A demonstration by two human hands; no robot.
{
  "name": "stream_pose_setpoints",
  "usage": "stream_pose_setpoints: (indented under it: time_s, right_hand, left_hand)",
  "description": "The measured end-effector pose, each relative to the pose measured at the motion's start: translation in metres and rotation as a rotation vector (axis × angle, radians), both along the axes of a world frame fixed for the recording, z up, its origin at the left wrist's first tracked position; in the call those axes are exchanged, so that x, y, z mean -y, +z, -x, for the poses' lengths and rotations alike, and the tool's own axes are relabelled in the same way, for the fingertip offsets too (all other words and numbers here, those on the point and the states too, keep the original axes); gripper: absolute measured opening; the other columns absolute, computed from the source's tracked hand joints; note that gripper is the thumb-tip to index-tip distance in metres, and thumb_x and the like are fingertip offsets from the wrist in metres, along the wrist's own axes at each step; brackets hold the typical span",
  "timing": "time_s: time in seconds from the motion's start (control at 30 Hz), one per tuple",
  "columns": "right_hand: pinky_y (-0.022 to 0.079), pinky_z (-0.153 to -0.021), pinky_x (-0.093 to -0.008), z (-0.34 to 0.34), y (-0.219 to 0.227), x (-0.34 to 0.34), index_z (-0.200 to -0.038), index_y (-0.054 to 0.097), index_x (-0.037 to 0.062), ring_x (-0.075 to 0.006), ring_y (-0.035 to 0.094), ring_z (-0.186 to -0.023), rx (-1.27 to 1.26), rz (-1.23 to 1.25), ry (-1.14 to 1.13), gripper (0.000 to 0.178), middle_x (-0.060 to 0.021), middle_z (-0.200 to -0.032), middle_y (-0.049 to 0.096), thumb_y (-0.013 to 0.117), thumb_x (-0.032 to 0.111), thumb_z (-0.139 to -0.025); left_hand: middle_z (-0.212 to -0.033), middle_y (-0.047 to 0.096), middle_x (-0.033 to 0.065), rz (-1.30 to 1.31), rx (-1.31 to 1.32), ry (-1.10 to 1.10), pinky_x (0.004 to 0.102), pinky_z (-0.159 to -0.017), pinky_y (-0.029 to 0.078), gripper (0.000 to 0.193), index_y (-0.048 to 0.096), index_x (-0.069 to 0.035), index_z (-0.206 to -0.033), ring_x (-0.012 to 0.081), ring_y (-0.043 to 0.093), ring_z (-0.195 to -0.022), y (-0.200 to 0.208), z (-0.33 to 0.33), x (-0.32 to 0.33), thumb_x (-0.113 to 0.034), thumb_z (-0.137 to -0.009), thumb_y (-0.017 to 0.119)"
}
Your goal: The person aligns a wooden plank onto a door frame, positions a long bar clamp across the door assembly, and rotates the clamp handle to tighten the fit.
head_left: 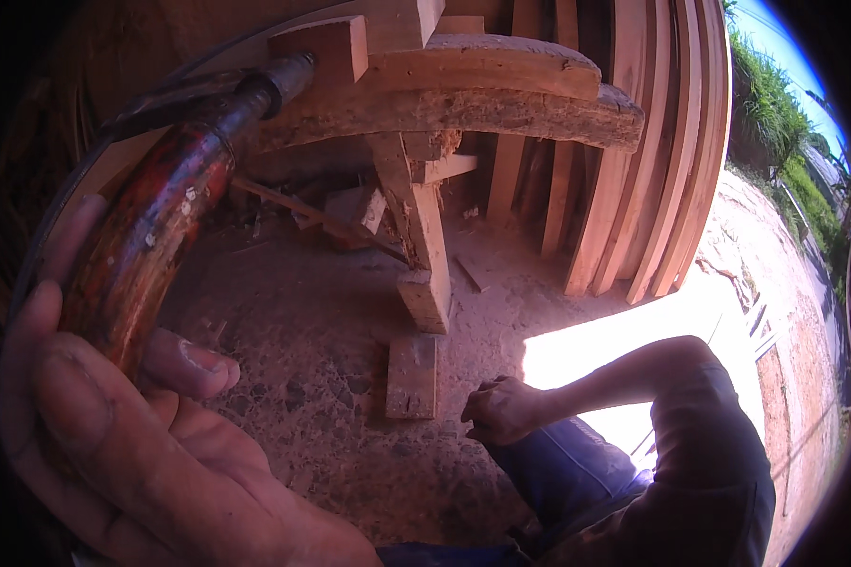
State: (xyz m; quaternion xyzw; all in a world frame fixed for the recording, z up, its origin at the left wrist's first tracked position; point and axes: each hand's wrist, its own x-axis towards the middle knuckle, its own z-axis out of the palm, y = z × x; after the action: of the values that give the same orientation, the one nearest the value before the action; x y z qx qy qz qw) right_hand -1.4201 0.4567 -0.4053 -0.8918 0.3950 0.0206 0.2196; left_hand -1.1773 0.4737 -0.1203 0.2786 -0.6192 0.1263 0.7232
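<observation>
My left hand [189, 472] looms large at the lower left. Its fingers wrap round the worn, red-brown wooden handle of a bar clamp [151, 246]. The dark metal screw end of this clamp meets a squared wood block [326, 52] on the workbench, and its thin bar curves along the left. Over my bent knee [563, 463] rests my right hand [506, 409], fingers loosely curled in with no object seen in them. Part of the clamp is hidden behind the left hand.
A rough wooden bench [463, 113] carries stacked timber pieces above a post leg [425, 246]. Long boards [624, 189] lean upright behind. A short wood block [411, 378] lies on the dusty floor [312, 406]. Bright sunlight and grass [766, 104] show at the right.
</observation>
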Motion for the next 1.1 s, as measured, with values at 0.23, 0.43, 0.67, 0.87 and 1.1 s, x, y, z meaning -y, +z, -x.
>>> stream_pose_setpoints:
  time_s: [0.23,0.43,0.67,0.87,1.1]
  right_hand:
    - [0.046,-0.099,-0.0464,-0.001,-0.002,0.002,-0.112,0.067,0.0103,-0.0320,0.060,-0.113,0.011,-0.021,-0.006,0.039,-0.0109,-0.114,0.067,0.059,0.043,-0.093]
    - [0.046,-0.100,-0.0470,-0.001,-0.004,0.000,-0.114,0.067,0.0100,-0.0322,0.060,-0.114,0.009,-0.011,-0.004,0.040,-0.0112,-0.115,0.067,0.059,0.043,-0.093]
    - [0.045,-0.101,-0.0472,0.000,-0.005,0.002,-0.116,0.067,0.0101,-0.0326,0.059,-0.116,-0.001,-0.024,0.004,0.041,-0.0116,-0.118,0.066,0.058,0.043,-0.094]
    - [0.043,-0.103,-0.0479,-0.005,-0.004,0.006,-0.117,0.067,0.0122,-0.0312,0.057,-0.120,-0.055,-0.031,0.038,0.043,-0.0110,-0.123,0.064,0.056,0.046,-0.094]
    - [0.042,-0.103,-0.0485,-0.001,0.042,0.010,-0.121,0.065,0.0153,-0.0314,0.053,-0.125,-0.211,-0.259,-0.013,0.047,-0.0107,-0.125,0.062,0.050,0.050,-0.094]
  left_hand:
    - [-0.122,0.061,0.0253,0.018,0.037,-0.005,0.0166,-0.052,0.046,0.032,0.050,0.010,-0.124,0.0097,0.051,-0.062,0.002,-0.003,0.002,-0.013,-0.106,0.038]
    - [-0.124,0.059,0.0270,0.026,0.065,-0.031,0.0143,-0.051,0.045,0.032,0.049,0.009,-0.125,0.0083,0.055,-0.065,0.001,-0.005,0.004,-0.013,-0.106,0.033]
    - [-0.126,0.058,0.0281,0.013,0.031,-0.061,0.0139,-0.051,0.043,0.031,0.048,0.004,-0.127,0.0073,0.058,-0.070,-0.002,-0.015,0.011,-0.014,-0.106,0.032]
    - [-0.125,0.058,0.0275,-0.041,0.048,-0.032,0.0141,-0.055,0.045,0.031,0.047,0.002,-0.127,0.0086,0.060,-0.073,0.001,-0.015,0.004,-0.017,-0.106,0.034]
    - [-0.131,0.051,0.0325,-0.350,0.209,0.005,0.0306,-0.073,0.060,0.031,0.045,0.003,-0.122,0.0360,0.063,-0.114,0.028,-0.012,-0.035,-0.020,-0.102,0.052]
